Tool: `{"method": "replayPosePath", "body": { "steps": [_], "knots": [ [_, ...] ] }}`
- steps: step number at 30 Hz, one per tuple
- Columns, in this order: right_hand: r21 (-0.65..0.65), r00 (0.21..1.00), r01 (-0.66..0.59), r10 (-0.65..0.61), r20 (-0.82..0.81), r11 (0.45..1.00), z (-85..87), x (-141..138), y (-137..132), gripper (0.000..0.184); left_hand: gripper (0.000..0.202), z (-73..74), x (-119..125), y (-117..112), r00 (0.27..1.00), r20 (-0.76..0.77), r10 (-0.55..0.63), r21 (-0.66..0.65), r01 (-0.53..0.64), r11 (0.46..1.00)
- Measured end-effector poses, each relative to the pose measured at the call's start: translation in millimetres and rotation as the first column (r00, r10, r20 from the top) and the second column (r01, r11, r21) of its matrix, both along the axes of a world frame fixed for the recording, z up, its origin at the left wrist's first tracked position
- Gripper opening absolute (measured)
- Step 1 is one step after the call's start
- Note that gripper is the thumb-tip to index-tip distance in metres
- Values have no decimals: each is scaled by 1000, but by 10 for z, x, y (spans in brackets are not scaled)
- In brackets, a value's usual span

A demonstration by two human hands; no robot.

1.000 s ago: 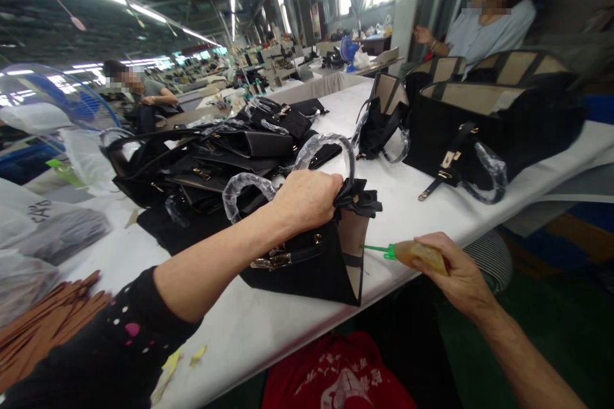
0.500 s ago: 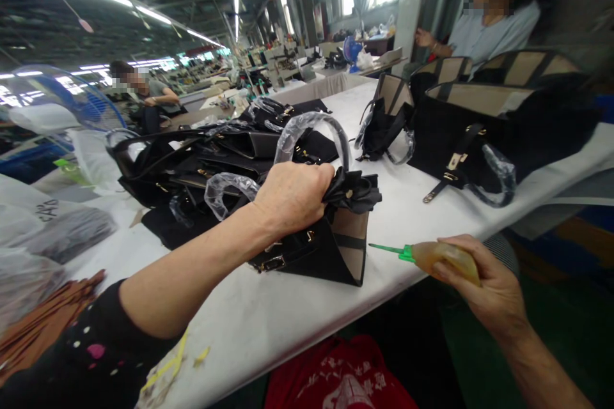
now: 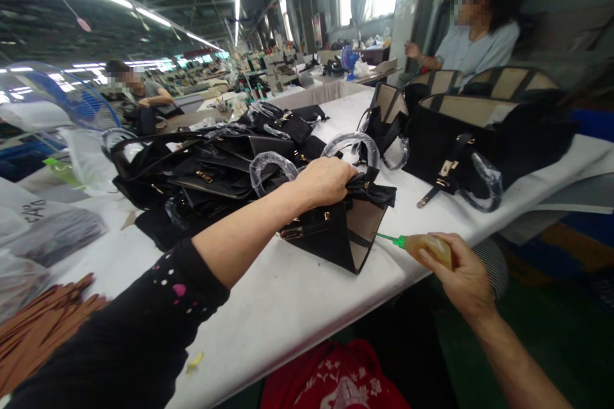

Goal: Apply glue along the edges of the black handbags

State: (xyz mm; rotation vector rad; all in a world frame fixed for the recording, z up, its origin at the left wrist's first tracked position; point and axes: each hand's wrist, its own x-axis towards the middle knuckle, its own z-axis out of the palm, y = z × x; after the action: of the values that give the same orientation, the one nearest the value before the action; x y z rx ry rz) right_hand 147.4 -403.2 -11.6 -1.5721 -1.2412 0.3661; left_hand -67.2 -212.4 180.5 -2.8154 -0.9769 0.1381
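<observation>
A: What is logged at the far left?

B: Brown strips [image 3: 52, 326], heaped. Behind them, clear plastic bags [image 3: 67, 233]; a greyish mass is held inside, too blurred to be named.

A: Next along?

B: A pile of black handbags [image 3: 211, 172], spread across the white table [image 3: 268, 313]. Gold-coloured fittings seen; some handles wrapped in clear film.

A: State of the left hand?

B: The left hand [image 3: 329, 180] is clenched on gathered black material at the top of the held handbag [image 3: 330, 239]. Fingertips hidden beneath. The handbag is rested at a tilt on the table, near the front edge, between the pile and the right hand [image 3: 467, 275]. Its beige, dark-banded surface is turned rightward.

A: And that right hand?

B: Closed around an amber squeeze bottle [image 3: 429, 250], thumb laid along the near side. The green nozzle [image 3: 396, 241] is pointed left, at the edge of the beige surface; whether contact is made cannot be told.

A: Containers farther right?

B: A large black handbag [image 3: 508, 140], stood open-topped on the table among others. Beige lining with dark bands is shown; the bottom is hidden.
</observation>
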Motion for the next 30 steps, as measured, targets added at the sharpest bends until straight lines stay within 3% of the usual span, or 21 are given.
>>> {"method": "replayPosePath", "body": {
  "steps": [6, 21, 30],
  "knots": [
    [-58, 994, -107, 106, -22, 993, -38, -26, 44, 28, 25, -59, 26, -33, 999, 36, -26, 26, 25, 999],
    [-151, 990, -124, 113, -79, 981, -68, 25, 130, 31, 18, -99, -95, -79, 995, 70, -78, 74, 73, 995],
    [1, 983, -169, 168, 76, 986, -62, -27, 211, 25, 21, -185, -92, -11, 997, 81, 0, 165, -13, 986]
  ]
}}
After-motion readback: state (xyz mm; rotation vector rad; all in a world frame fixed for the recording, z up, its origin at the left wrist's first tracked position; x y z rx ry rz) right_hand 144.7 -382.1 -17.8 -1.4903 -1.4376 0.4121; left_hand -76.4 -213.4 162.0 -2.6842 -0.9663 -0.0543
